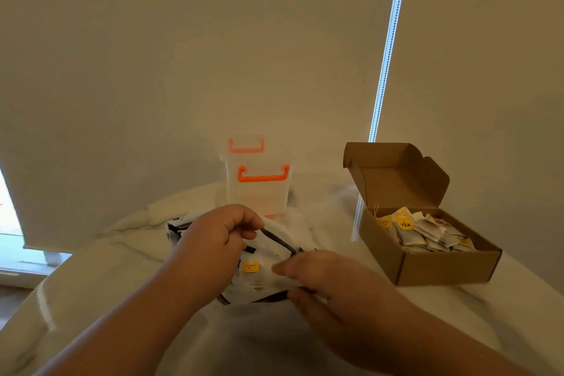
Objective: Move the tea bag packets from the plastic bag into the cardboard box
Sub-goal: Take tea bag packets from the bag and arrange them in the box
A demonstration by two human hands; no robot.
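In my grip, plastic bag (276, 243): white, black trim; tea bag tag (250, 267) inside, yellow. At two o'clock, cardboard box (442, 265): brown. At twelve, tub (259, 195): clear, orange handles (263, 176).

1. Just beyond the left fingers (248, 220): upright clear container (259, 195), orange-handled, blocking the far side.
2. Right of the right fingers (288, 268): bare white table (335, 223), passable up to the cardboard box (442, 265).
3. Over the box: open top, raised lid (396, 180) walling the far edge.
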